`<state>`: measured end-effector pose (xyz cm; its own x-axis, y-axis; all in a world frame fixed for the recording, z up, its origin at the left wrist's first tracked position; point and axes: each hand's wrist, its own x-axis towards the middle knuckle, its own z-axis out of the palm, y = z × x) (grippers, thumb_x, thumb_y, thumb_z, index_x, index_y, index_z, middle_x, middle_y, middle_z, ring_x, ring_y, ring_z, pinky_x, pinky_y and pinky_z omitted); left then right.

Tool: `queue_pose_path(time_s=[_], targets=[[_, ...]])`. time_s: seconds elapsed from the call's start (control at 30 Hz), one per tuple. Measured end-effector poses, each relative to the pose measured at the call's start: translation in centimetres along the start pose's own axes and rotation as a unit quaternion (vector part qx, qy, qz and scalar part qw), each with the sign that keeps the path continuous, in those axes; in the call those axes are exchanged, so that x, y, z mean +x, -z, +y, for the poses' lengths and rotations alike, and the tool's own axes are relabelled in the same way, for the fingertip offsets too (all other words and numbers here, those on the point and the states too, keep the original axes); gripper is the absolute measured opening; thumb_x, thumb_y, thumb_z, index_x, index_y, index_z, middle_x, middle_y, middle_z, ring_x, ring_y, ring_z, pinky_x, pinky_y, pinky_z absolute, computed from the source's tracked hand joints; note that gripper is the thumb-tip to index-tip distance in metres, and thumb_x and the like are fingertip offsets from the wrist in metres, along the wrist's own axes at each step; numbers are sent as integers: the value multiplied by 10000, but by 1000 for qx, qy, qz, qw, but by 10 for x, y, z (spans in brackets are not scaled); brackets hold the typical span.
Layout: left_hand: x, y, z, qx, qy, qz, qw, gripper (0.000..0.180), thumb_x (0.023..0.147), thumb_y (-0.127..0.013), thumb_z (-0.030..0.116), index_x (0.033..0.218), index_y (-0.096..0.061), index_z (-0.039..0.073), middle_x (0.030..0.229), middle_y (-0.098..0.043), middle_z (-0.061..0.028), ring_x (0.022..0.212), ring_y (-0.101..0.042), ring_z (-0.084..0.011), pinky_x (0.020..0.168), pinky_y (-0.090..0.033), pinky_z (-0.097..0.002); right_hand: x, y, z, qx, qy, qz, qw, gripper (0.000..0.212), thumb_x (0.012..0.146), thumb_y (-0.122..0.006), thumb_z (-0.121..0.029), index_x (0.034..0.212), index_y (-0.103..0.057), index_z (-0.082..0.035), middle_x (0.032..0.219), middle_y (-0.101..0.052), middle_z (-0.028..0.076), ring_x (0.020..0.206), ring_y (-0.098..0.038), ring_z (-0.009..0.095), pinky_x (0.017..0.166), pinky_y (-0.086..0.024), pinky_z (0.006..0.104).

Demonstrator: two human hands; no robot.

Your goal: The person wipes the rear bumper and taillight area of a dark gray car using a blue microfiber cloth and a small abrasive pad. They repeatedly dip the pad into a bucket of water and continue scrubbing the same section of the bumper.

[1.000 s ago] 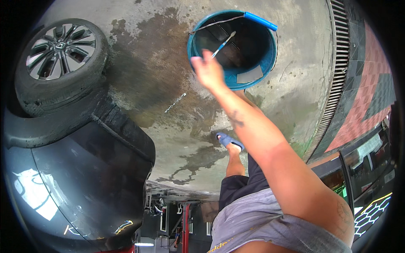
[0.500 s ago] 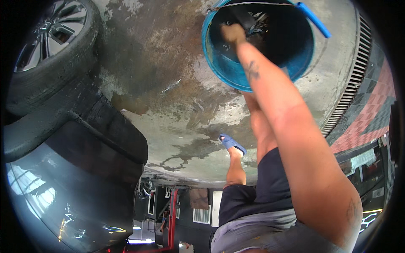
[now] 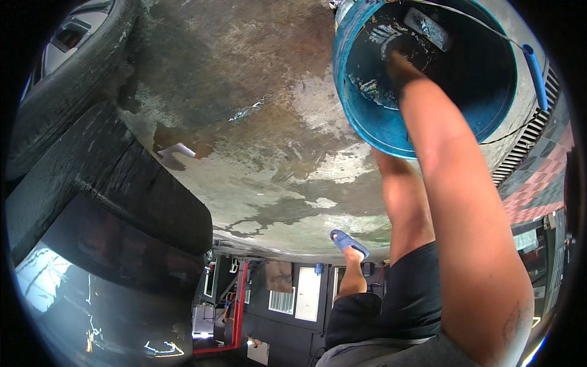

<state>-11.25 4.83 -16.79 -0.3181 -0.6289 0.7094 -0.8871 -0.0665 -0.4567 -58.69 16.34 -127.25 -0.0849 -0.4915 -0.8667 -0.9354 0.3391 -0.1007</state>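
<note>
Deep inside the blue bucket (image 3: 391,131) on the wet concrete floor (image 3: 257,122) beside the dark car (image 3: 92,232), the right hand (image 3: 397,61) is plunged, its grip indiscernible, nothing lifted out yet; the left hand is unseen.

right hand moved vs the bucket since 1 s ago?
Yes. The right hand was over the near rim of the blue bucket a second ago; now it is down inside, past the rim, toward the bottom. What it holds is hidden in the dark interior.
</note>
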Motion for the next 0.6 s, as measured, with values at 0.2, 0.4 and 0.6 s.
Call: queue_pose_path(time_s=[0.2, 0.4, 0.6], targets=[[-59, -54, -29, -35, 57, -18, 998, 576, 841, -988, 406, 1080, -655, 1, 991, -735, -161, 892, -713, -289, 780, -629, -453, 32, -72, 83, -102, 40, 70, 992, 494, 1087, -564, -392, 1485, -681, -124, 1505, -680, 177, 1405, -638, 375, 1169, -511, 493], [2, 15, -3, 4, 10, 11, 1000, 581, 839, -988, 410, 1082, -658, -2, 1000, -737, -167, 902, -715, -295, 789, -629, -456, -80, 46, -8, 393, 95, -59, 913, 486, 1098, -619, -340, 1525, -618, -107, 1379, -723, 108, 1260, -678, 308, 1046, -564, 484], [-35, -22, -29, -26, 59, 8, 998, 587, 838, -988, 415, 1085, -661, -5, 1009, -739, -173, 912, -717, -301, 798, -628, -459, -218, 173, 34, 828, -37, -230, 511, 406, 1115, -643, -218, 1507, -624, -113, 1247, -744, 64, 1087, -716, 188, 904, -614, 410]])
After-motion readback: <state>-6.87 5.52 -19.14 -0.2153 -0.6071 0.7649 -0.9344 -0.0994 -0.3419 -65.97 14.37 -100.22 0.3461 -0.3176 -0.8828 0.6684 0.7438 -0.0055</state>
